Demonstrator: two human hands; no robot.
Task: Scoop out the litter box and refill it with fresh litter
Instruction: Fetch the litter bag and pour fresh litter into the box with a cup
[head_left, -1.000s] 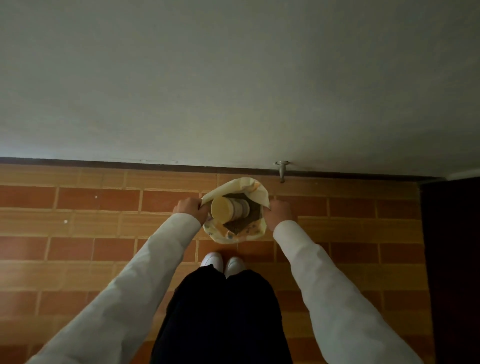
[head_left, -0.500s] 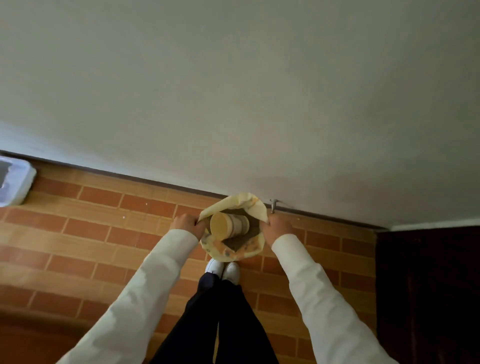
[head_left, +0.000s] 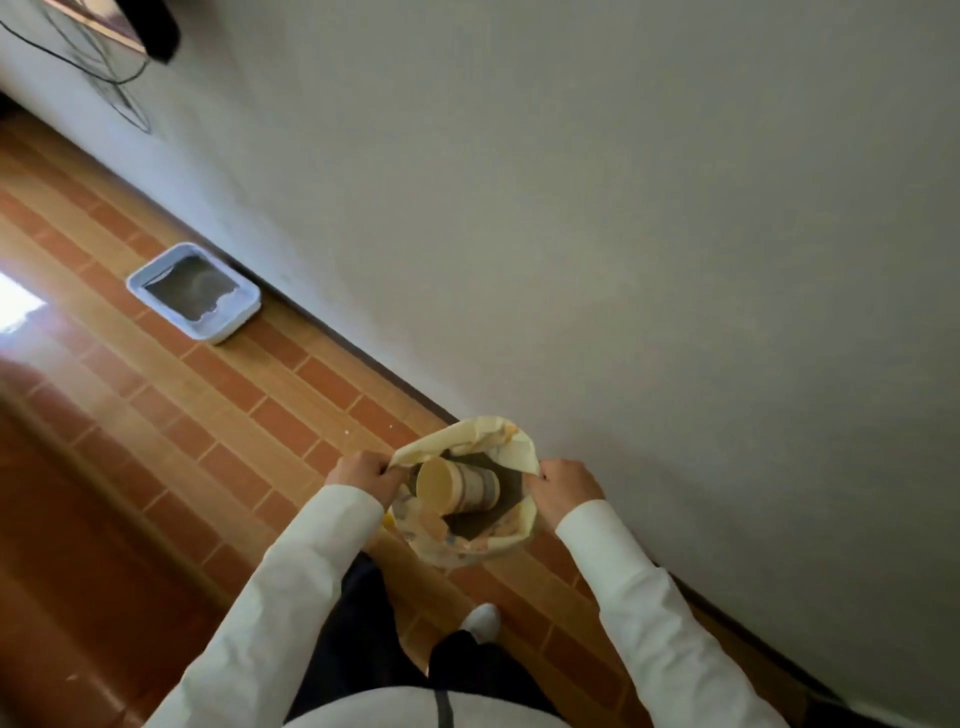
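A floor (head_left: 218, 415) of orange and reddish brick-pattern tiles runs diagonally across the view, with a bright patch of glare at its left edge. A plain pale wall (head_left: 623, 208) meets it along a dark baseboard (head_left: 332, 332). Thin dark cables (head_left: 104, 78) hang against the wall at the upper left, beside a dark object (head_left: 150, 26) cut off by the frame edge. Dark trousers (head_left: 358, 639) and a white shoe (head_left: 483, 621) show over the floor below.

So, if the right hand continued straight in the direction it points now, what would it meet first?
The right hand, gripping the bag, points up the frame toward the wall. Probably the wall comes first; depth is unclear.
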